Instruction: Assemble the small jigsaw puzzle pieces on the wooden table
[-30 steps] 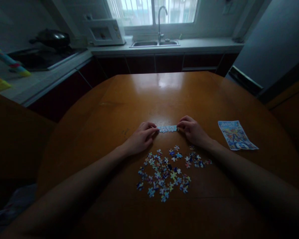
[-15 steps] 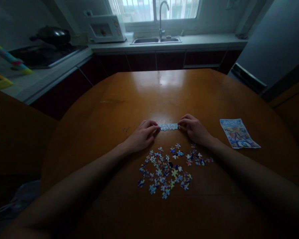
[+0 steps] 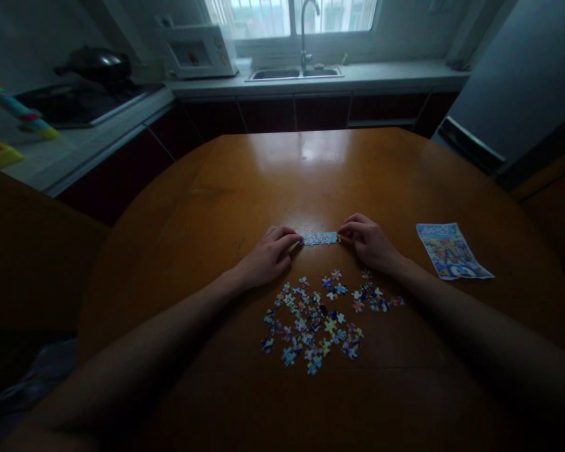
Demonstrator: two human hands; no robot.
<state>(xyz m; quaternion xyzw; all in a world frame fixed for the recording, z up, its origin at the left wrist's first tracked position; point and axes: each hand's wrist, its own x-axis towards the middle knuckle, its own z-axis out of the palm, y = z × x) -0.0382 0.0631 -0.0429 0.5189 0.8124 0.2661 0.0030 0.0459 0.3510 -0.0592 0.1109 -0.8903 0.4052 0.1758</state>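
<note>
A short strip of joined puzzle pieces [image 3: 320, 238] lies flat on the round wooden table [image 3: 245, 182]. My left hand [image 3: 268, 254] pinches the strip's left end with curled fingers. My right hand [image 3: 370, 242] pinches its right end in the same way. Just in front of both hands lies a loose heap of several small coloured puzzle pieces [image 3: 317, 323], untouched.
A printed picture sheet [image 3: 452, 251] lies on the table to the right of my right hand. Beyond the table runs a kitchen counter with a sink and tap [image 3: 294, 72], a microwave [image 3: 198, 53] and a wok on a hob [image 3: 98, 66].
Both hands stay on the ends of the strip. Only the camera has shifted slightly, so everything sits a little higher in the picture.
</note>
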